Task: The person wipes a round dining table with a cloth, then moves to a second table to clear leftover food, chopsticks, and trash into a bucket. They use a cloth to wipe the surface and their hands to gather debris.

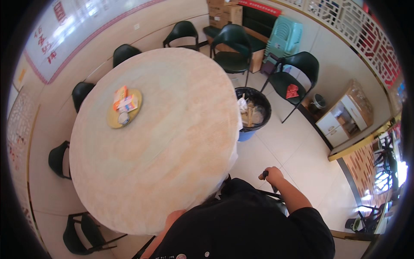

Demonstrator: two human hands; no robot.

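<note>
My right hand (274, 176) is closed around a dark bar (265, 174), apparently part of the dark chair (275, 202) partly hidden by my body. My left hand (175, 215) is at the near edge of the round table (155, 145); its fingers are hidden, so its grip is unclear. A thin plastic sheet appears to cover the table and hangs over its rim. Towards the table's far left lies a yellow round tray (138, 97). It holds an orange packet (120, 94), a white and purple packet (128, 103) and a small silvery round container (123, 118).
Beyond the table's right edge stands a blue bin (247, 136) with a black liner, full of rubbish. Green chairs ring the table; one (286, 82) bears a red cloth (292, 91). Stacked turquoise stools (284, 35), cardboard boxes (223, 14) and a white cabinet (333, 129) line the walls.
</note>
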